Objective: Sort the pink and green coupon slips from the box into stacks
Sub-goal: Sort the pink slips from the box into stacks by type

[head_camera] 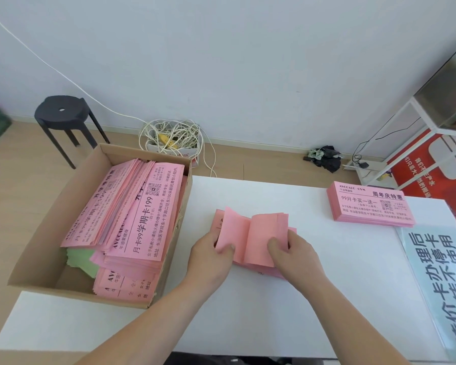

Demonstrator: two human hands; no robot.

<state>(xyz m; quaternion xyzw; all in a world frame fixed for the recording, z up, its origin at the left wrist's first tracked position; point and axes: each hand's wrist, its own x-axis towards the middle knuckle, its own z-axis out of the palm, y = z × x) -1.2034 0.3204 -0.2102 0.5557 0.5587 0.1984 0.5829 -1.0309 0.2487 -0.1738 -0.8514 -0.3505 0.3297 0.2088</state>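
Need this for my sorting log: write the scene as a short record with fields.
box: cardboard, at the left edge of the table, holding pink slips with green slips underneath
finished stack: pink, far right on the table
left hand: grips the bundle of pink slips mid-table
right hand: grips the same bundle, its slips bent upward
green stack: none on the table in view

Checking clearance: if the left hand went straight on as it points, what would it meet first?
The pink slips that the left hand pinches; beyond them, seemingly only bare table, with the far stack off to the right.
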